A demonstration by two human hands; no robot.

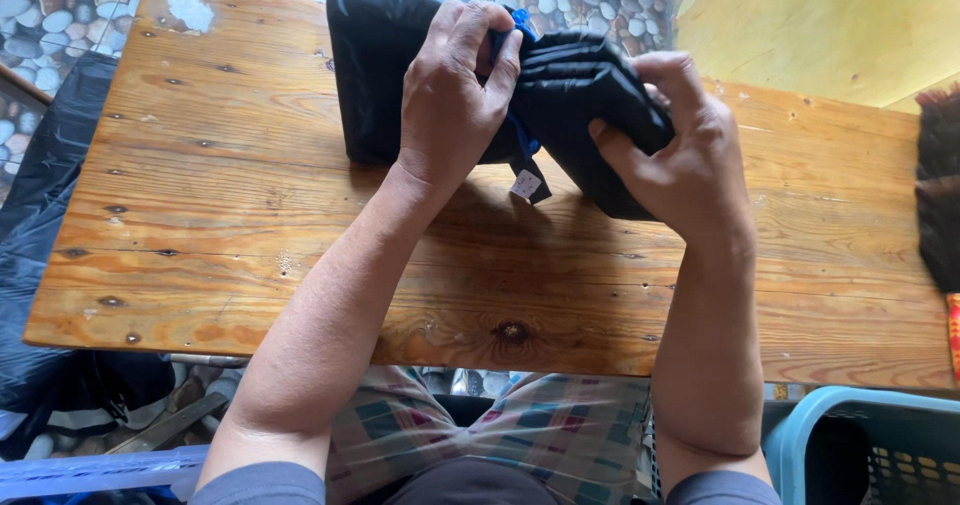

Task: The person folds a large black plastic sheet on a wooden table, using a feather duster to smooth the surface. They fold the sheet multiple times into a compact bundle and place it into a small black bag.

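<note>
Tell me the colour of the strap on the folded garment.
Blue. The strap runs across the black folded garment; it shows best in the head view.

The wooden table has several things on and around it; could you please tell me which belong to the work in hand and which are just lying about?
In hand:
black folded garment, gripped by left hand and right hand
its blue strap with small tag

Lying about:
dark brush at the table's right edge
blue basket
black bag on the floor
</note>
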